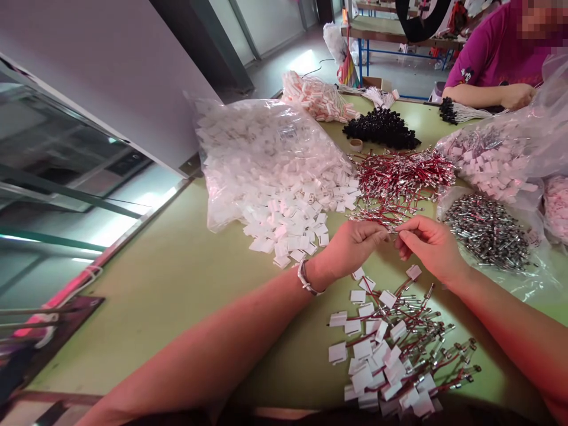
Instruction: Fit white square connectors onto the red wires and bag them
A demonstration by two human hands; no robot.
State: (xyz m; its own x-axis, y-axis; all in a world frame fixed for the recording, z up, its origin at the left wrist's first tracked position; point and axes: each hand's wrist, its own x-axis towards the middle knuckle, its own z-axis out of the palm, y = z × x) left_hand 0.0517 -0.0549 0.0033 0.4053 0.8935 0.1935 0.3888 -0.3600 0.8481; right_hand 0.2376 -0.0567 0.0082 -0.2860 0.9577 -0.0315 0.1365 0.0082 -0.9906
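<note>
My left hand (361,239) and my right hand (428,245) meet fingertip to fingertip above the table, both closed in a pinch. A thin, short piece, which looks like a red wire with a metal end, runs between the fingertips; the fingers cover most of it. Just beyond them lies a heap of red wires (403,174) with shiny metal ends. Below my hands spreads a pile of wire assemblies (417,328), with white plastic connectors at one end and silvery tubular parts at the other.
A clear bag (266,136) spills loose white connectors (288,225) at left. Small metal-ended parts (490,231) lie on plastic at right, near another bag (497,160). Black connectors (381,127), a tape roll (355,144) and pinkish-white connectors (315,97) lie farther back. A person (492,59) works across the table.
</note>
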